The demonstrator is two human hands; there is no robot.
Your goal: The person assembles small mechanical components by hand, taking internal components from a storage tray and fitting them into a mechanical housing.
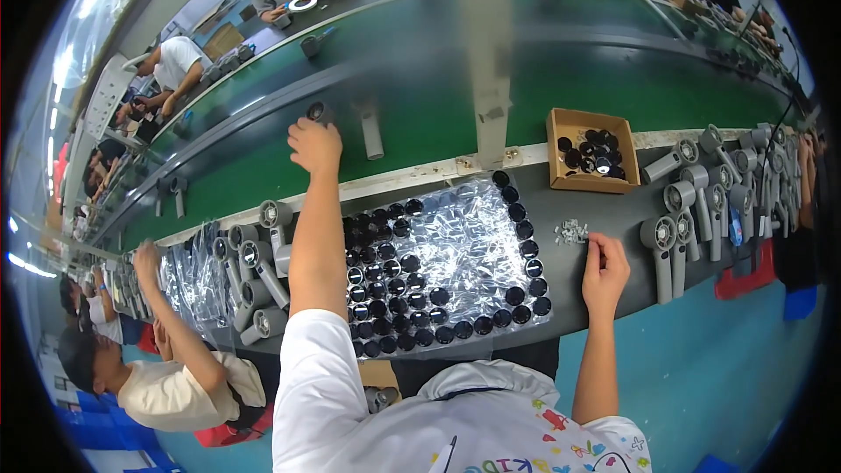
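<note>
My left hand (315,147) reaches out over the green conveyor belt, its fingers curled round a grey handheld fan (318,110). Only the round, dark head of that fan shows past my fingers. A second grey fan (372,133) lies on the belt just to the right. Beside a small pile of light grey parts (570,232), my right hand (606,273) is closed, thumb and fingers pressed together; what it pinches, if anything, is hidden. Between my arms, rows of round black caps (462,329) lie on shiny clear plastic (469,245).
An open cardboard box (594,182) holds more black caps. Grey fans crowd the bench at right (663,254) and left (254,285). A pale upright post (491,70) rises from the belt's near rail. A co-worker (175,385) works close on my left; others sit across the belt.
</note>
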